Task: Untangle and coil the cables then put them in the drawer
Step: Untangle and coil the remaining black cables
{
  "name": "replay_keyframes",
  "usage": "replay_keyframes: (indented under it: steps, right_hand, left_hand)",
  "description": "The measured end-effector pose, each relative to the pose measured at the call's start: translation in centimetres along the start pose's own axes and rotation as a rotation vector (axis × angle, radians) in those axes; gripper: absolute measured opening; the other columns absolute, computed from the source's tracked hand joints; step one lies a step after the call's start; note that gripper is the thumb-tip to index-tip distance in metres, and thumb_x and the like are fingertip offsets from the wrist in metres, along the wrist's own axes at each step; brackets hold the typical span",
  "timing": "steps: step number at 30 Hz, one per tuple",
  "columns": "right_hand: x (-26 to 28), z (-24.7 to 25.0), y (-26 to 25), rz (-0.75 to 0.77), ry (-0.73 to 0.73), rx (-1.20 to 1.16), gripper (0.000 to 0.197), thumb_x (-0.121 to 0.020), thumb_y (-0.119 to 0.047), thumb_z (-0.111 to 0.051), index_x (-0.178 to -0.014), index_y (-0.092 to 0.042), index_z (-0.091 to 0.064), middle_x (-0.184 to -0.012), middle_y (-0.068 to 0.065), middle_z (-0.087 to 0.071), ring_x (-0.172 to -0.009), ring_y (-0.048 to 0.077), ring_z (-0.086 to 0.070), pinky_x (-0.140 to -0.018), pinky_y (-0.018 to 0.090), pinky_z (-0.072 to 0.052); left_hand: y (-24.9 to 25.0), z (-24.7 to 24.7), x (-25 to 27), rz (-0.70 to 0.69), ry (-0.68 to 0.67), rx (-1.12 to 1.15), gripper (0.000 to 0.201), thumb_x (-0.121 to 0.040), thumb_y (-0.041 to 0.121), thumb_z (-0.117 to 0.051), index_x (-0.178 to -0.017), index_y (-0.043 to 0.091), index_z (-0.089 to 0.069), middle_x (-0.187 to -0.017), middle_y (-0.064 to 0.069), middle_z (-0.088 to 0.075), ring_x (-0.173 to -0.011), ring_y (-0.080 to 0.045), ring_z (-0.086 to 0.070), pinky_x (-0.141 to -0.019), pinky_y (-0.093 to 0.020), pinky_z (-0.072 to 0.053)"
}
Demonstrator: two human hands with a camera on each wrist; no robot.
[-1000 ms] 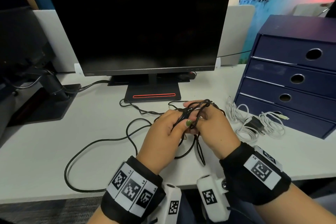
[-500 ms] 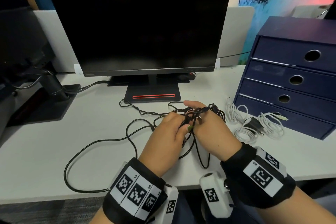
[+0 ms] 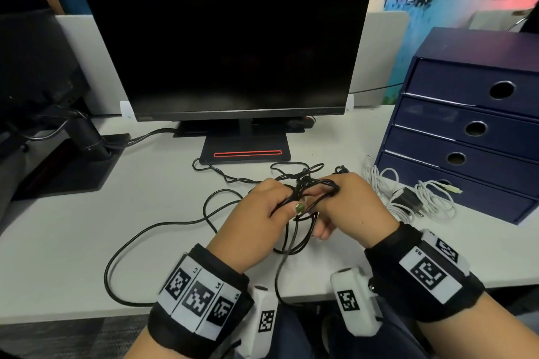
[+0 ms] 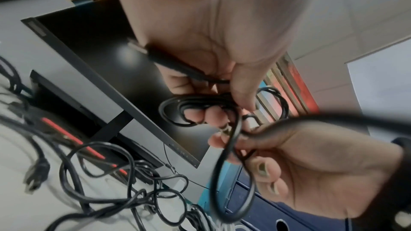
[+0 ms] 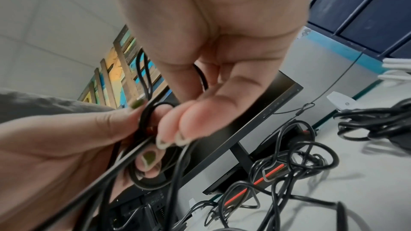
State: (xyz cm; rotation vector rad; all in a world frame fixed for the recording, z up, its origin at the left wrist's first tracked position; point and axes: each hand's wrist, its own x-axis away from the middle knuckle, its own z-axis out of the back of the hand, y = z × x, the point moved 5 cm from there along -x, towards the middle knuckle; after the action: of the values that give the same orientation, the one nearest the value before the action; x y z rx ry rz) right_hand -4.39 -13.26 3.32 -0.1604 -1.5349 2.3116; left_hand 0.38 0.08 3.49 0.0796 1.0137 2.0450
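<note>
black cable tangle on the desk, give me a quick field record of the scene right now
left hand: grips loops of the black cable
right hand: fingers hooked through the same loops
cable state: tangled, long slack trailing over the desk and off its front edge
white cables: loose pile with a black charger, in front of the drawer unit
drawer unit: dark blue, all visible drawers shut
monitor: screen dark
</note>
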Motion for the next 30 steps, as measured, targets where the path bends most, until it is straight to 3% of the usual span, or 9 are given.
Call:
replay_keyframes:
  steps: [4,8,13,16,18,22,25,27,30]
  right_hand:
    - [-0.1,0.1,0.1,-0.024,-0.017,-0.099,0.015,-0.09,0.002,-0.052,-0.084,0.009,-0.064,-0.067,0.028,-0.064,-0.043,0.03,-0.063,-0.049,0.038,-0.056]
    - [-0.2,-0.2,0.0,-0.055,-0.047,-0.249,0.016,-0.09,0.006,-0.05,-0.083,0.004,-0.065,-0.073,0.027,-0.064,-0.049,0.029,-0.065,-0.052,0.036,-0.059]
    - [-0.2,0.1,-0.3,-0.004,-0.184,-0.403,0.022,-0.09,0.008,-0.048,-0.102,0.003,-0.066,-0.073,0.017,-0.066,-0.073,0.033,-0.071,-0.069,0.035,-0.061]
    - [-0.1,0.5,-0.7,0.03,-0.125,-0.386,0.014,-0.094,-0.002,-0.052,-0.088,0.002,-0.065,-0.074,0.017,-0.061,-0.061,0.029,-0.07,-0.057,0.031,-0.06]
    - [-0.3,0.8,-0.5,0.021,-0.065,-0.394,0.019,-0.096,-0.003,-0.049,-0.083,0.001,-0.062,-0.073,0.02,-0.054,-0.047,0.024,-0.065,-0.046,0.027,-0.056]
    - [-1.1,2.3,1.1,-0.082,0.15,-0.574,0.014,-0.1,-0.006,-0.04,-0.096,0.0,-0.052,-0.066,0.019,-0.049,-0.034,0.024,-0.057,-0.034,0.029,-0.049]
    - [-1.3,3.1,2.4,-0.139,0.248,-0.618,0.015,-0.102,-0.01,-0.036,-0.108,-0.004,-0.049,-0.064,0.019,-0.054,-0.033,0.022,-0.057,-0.035,0.029,-0.047]
    - [-1.3,3.5,3.0,-0.152,0.279,-0.577,0.021,-0.102,-0.01,-0.032,-0.113,-0.007,-0.05,-0.064,0.019,-0.055,-0.032,0.021,-0.055,-0.032,0.026,-0.046]
    - [-1.3,3.9,3.7,-0.149,0.325,-0.544,0.027,-0.102,-0.009,-0.026,-0.114,-0.008,-0.05,-0.061,0.016,-0.055,-0.03,0.019,-0.051,-0.031,0.023,-0.042]
  left_hand:
    - [0.6,-0.2,0.1,-0.057,-0.038,-0.024,0.016,-0.096,0.024,-0.052,-0.086,0.013,-0.058,-0.088,0.011,-0.043,-0.083,0.002,-0.044,-0.069,-0.006,-0.033]
    - [0.0,-0.5,0.2,-0.026,-0.049,-0.027,0.016,-0.099,0.021,-0.045,-0.092,0.014,-0.056,-0.091,0.011,-0.04,-0.086,0.001,-0.043,-0.071,-0.006,-0.033]
    - [-1.9,1.5,0.0,0.098,0.21,0.152,0.026,-0.1,0.022,-0.042,-0.078,0.032,-0.053,-0.087,0.01,-0.047,-0.074,0.001,-0.048,-0.071,-0.016,-0.036]
    - [-2.7,2.5,0.1,0.121,0.294,0.215,0.025,-0.1,0.023,-0.043,-0.079,0.029,-0.057,-0.085,0.007,-0.051,-0.073,-0.004,-0.05,-0.076,-0.029,-0.042]
    - [-2.5,2.6,0.2,0.104,0.284,0.235,0.025,-0.099,0.028,-0.043,-0.079,0.028,-0.057,-0.083,0.007,-0.051,-0.072,-0.004,-0.05,-0.076,-0.03,-0.043]
    - [-2.2,3.7,0.3,0.058,0.302,0.381,0.025,-0.091,0.036,-0.039,-0.075,0.038,-0.057,-0.076,0.007,-0.054,-0.072,-0.008,-0.052,-0.075,-0.025,-0.043]
    - [-2.7,5.4,0.5,0.043,0.399,0.438,0.026,-0.095,0.031,-0.041,-0.076,0.032,-0.058,-0.068,0.008,-0.053,-0.07,-0.009,-0.05,-0.072,-0.019,-0.04]
    - [-3.0,6.2,0.7,0.071,0.492,0.455,0.028,-0.101,0.025,-0.041,-0.077,0.024,-0.057,-0.065,0.011,-0.054,-0.067,-0.008,-0.049,-0.065,-0.017,-0.039]
    - [-3.8,7.7,1.1,0.128,0.619,0.562,0.03,-0.102,0.027,-0.038,-0.079,0.027,-0.058,-0.066,0.009,-0.055,-0.066,-0.012,-0.047,-0.05,-0.019,-0.034]
